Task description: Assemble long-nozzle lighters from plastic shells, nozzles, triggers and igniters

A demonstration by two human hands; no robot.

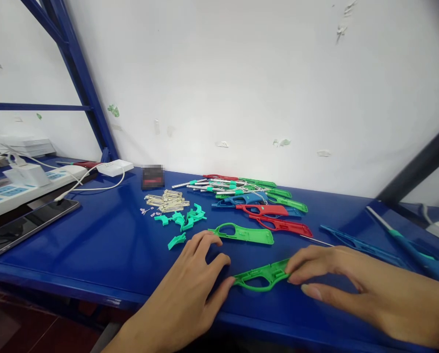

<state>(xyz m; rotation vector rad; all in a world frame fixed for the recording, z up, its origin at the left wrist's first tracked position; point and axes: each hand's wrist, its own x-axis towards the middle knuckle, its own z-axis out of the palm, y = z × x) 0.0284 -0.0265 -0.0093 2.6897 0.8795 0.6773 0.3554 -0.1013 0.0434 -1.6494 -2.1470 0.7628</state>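
Note:
A green lighter casing half, its hollow inner side up, lies between my hands near the table's front edge. My left hand has curled fingers, and its thumb is at the casing's narrow tip, partly hiding it. At the casing's wide end are the fingertips of my right hand, with the thumb apart from them. Just beyond lies a second green casing half, close to my left fingertips. Several turquoise triggers are piled left of it, one loose trigger nearer my left hand.
Farther back are metal lighter rods, red casing halves and a blue casing half. Pale cylindrical parts lie by a dark box. A phone and power strip occupy the left; a blue lighter lies right.

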